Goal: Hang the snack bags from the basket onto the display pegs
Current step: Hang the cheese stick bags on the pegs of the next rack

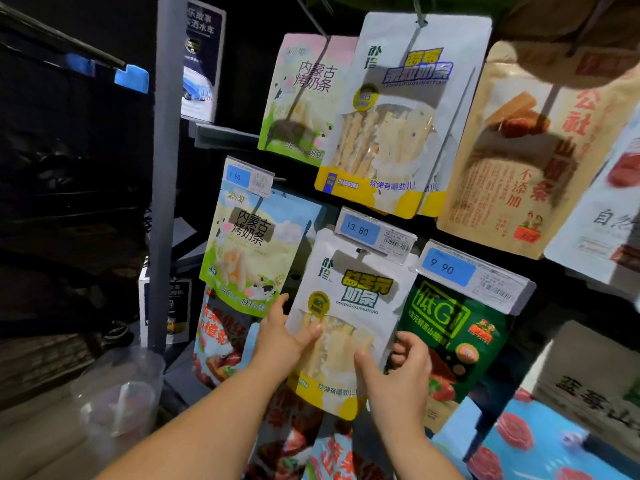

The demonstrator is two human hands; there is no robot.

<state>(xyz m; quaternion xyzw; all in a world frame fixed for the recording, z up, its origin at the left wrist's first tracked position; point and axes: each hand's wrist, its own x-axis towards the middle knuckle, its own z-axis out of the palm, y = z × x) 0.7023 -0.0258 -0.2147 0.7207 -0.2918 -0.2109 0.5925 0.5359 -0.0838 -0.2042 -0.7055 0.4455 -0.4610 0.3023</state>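
Risk, as we judge it: the white-and-yellow snack bag (349,306) hangs just under the 13.80 price tag (375,233), and we cannot tell whether the peg is through its hole. Letting go too early could drop it or knock the green bag (450,327) beside it. Our left hand (284,337) grips the left edge, thumb in front. Our right hand (398,372) pinches the right edge, fingers curled behind.

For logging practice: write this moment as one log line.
left hand: grips snack bag | right hand: grips snack bag | bag top: at peg under 13.80 tag
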